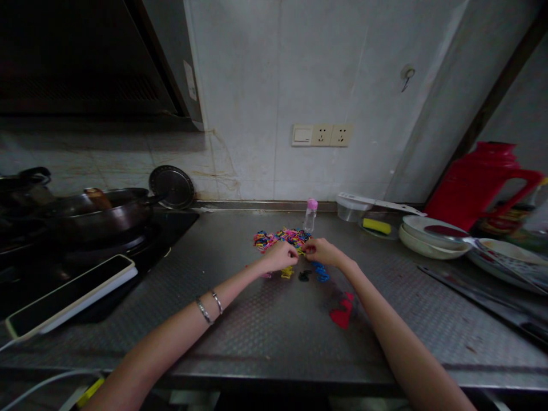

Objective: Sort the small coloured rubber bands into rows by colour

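Observation:
A loose heap of small, many-coloured rubber bands (282, 234) lies on the metal counter, and both hands are at its near edge. My left hand (279, 257) is closed, its thumb and fingertips pressed together; whatever is in them is too small to make out. Close beside it, my right hand (324, 252) is also pinched at the heap, its grip hidden. Nearer to me are separate little groups: yellow bands (287, 272), black bands (304, 275) and blue bands (321, 272). Some pink bands (266, 275) show under my left wrist.
A clear bottle with a pink cap (312, 205) stands behind the heap. Red shapes, possibly on a clear bag (341, 317), lie by my right forearm. Left are a phone-like device (72, 294) and a wok (100, 220); right are bowls (432, 240), a knife (479, 299) and a red jug (479, 182).

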### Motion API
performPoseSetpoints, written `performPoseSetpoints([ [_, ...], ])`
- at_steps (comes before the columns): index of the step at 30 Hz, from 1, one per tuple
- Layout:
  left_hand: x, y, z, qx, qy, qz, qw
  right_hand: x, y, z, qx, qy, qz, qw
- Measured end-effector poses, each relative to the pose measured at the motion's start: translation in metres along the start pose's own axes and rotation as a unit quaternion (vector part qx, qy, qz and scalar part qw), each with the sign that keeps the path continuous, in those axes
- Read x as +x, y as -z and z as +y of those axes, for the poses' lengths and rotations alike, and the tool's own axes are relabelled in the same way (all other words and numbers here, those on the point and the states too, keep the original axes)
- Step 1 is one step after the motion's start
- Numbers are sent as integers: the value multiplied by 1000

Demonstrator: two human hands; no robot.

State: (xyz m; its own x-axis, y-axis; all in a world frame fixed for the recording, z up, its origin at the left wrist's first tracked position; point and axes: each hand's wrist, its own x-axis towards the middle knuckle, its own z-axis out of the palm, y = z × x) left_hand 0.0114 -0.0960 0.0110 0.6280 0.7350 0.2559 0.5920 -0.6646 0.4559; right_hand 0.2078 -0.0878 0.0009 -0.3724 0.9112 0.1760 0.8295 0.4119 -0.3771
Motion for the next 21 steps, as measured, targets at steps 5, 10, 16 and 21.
performPoseSetpoints([
  [5,-2,27,-26,-36,36,30,998,1,-3,2,-9,9,4,1000],
  [10,-7,46,-50,-94,109,68,987,1,-3,1,7,18,7,1000],
  [16,-10,50,-71,-121,137,78,980,1,-1,1,51,30,37,998],
  [21,-12,44,-76,-98,122,60,986,5,-6,-5,93,35,54,994],
])
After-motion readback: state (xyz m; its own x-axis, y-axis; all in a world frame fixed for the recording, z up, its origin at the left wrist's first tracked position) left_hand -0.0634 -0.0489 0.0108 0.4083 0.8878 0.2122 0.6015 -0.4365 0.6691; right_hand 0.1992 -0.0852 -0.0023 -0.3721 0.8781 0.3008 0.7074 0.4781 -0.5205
